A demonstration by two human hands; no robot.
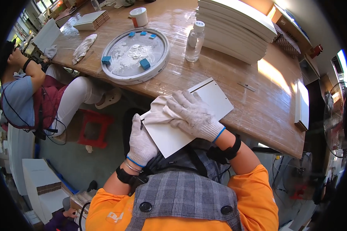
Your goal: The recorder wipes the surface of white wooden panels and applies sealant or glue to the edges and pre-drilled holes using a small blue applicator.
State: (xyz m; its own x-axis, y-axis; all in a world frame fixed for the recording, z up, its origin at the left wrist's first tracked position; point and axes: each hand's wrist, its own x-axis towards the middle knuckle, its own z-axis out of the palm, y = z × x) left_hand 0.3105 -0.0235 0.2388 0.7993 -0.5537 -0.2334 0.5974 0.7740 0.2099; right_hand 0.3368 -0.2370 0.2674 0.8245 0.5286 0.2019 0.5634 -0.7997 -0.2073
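A white rectangular board (169,141) with a dark groove near its far edge lies tilted across the table's front edge and over my lap. My left hand (142,143), in a whitish knit glove with a blue cuff, grips the board's left end, thumb up along the edge; its other fingers are partly hidden underneath. On top of the board, my right hand (196,115), gloved alike and smudged grey, presses a crumpled off-white cloth (158,111) against the surface. The cloth bunches out to the left of its fingers.
On the wooden table (243,104) stand a round tray (119,71) with white paste and several blue sponge pieces, a clear bottle (194,44), a white tub (138,17) and a tall stack of white boards (235,29). A person (38,84) sits at left near a red stool (94,129).
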